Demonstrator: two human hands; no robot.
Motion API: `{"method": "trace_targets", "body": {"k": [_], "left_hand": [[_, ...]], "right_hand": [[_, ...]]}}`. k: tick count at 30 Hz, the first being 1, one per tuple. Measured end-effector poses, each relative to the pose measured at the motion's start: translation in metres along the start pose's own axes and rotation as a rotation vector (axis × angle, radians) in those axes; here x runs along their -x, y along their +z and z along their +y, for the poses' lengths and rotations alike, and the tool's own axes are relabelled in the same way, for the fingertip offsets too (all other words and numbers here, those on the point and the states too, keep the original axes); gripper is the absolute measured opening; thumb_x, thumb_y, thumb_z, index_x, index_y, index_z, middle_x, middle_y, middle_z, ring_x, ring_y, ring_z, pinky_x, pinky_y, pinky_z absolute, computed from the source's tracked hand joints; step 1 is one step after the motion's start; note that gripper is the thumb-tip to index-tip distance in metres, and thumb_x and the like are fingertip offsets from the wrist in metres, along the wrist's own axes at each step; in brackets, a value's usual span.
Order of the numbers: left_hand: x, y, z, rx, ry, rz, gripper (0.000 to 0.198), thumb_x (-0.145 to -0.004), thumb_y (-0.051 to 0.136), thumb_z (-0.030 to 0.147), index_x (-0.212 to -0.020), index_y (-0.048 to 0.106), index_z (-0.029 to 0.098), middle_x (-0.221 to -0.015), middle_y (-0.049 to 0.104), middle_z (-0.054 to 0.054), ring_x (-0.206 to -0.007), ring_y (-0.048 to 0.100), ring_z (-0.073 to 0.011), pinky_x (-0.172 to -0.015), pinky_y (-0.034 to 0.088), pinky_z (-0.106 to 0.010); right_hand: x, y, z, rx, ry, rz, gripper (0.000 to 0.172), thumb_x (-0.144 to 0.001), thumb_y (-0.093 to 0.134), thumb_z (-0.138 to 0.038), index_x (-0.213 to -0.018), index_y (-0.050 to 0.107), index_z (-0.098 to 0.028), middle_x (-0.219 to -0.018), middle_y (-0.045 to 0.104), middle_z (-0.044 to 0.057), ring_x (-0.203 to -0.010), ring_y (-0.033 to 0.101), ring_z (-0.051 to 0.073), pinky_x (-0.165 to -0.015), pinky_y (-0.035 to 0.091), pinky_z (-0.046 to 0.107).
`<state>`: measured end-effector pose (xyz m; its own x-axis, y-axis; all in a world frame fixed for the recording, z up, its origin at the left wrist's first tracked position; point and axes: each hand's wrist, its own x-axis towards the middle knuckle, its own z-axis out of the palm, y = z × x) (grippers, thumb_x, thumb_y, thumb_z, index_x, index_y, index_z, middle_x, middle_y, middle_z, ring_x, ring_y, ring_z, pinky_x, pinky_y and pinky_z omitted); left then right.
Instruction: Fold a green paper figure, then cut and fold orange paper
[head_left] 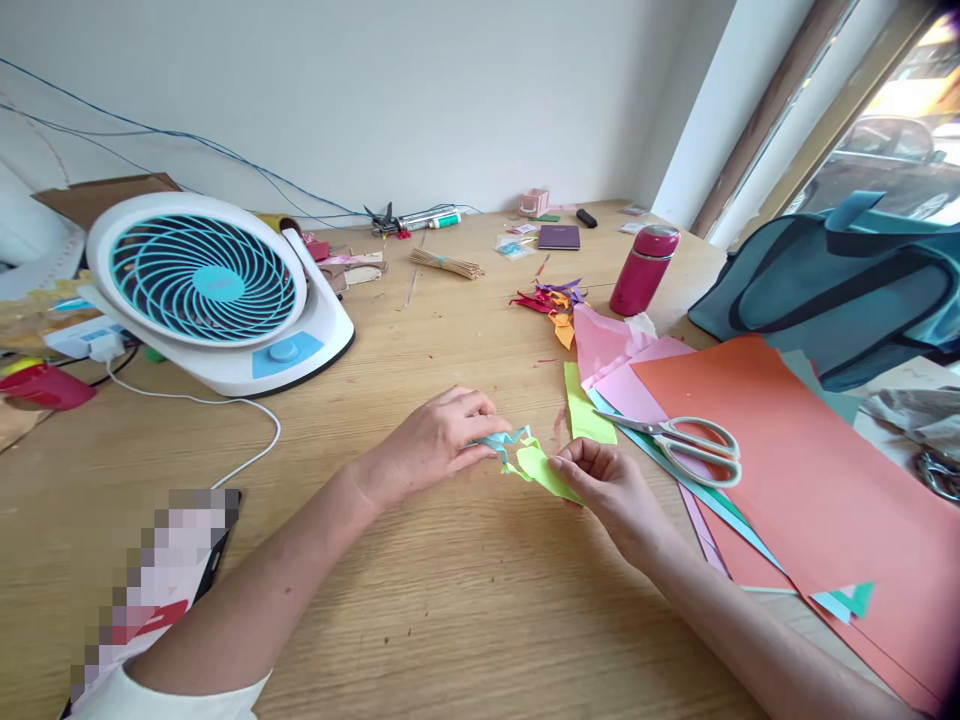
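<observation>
- Two bits of paper meet, or nearly meet, between your hands, over the middle of the tabletop (420, 600); you cannot tell from this view whether they touch.
- Your left hand (454, 435) pinches the blue scrap (498, 441), thumb below and fingers above, with the crinkled end sticking out toward the tabletop's right edge.
- Your right hand (600, 478) pinches the green piece (549, 474) between thumb and forefinger, its ragged end pointing toward the left hand.
- Take the green piece's long axis as the key line: it slants from the right fingertips leftward and slightly toward the tabletop's far edge, so its ragged end lies almost level with the blue scrap.
- The blue scrap runs roughly side to side, in line with the far edge; the two papers come at each other nearly end to end, at a shallow angle.
- Your right hand is the nearer one to the spare green strip (587, 410), which lies flat just beyond it, long axis running mostly toward the far edge.
- Your right hand is also nearer the scissors (694, 447); they rest on the coloured sheets (757, 420) on the tabletop's right side, blades aimed at the spare strip, handles toward the right edge.
</observation>
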<state>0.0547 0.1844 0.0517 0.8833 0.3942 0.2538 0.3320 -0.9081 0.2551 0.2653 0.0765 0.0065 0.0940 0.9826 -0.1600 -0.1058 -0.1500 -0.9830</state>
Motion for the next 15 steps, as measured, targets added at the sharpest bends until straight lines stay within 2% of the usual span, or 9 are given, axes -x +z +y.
{"method": "trace_targets", "body": {"k": [5,15], "left_hand": [[0.002,0.002,0.018,0.021,-0.019,-0.051,0.028,-0.093,0.057,0.019,-0.121,0.063,0.023,-0.106,0.061,-0.005,-0.101,0.060,-0.0182,-0.084,0.047,-0.027],[0.002,0.009,0.020,0.097,0.016,-0.045,0.022,-0.094,0.056,0.017,-0.116,0.057,0.018,-0.106,0.063,-0.006,-0.099,0.062,-0.0178,-0.084,0.049,-0.027]], "right_hand": [[0.002,0.000,-0.001,0.064,0.002,0.010,0.045,-0.069,0.075,-0.058,-0.067,0.056,-0.018,-0.057,0.051,-0.003,-0.050,0.042,0.009,-0.046,0.032,0.022],[-0.001,-0.002,0.003,0.133,-0.025,0.014,0.045,-0.072,0.073,-0.058,-0.065,0.055,-0.017,-0.053,0.049,-0.004,-0.047,0.038,0.008,-0.044,0.026,0.022]]}}
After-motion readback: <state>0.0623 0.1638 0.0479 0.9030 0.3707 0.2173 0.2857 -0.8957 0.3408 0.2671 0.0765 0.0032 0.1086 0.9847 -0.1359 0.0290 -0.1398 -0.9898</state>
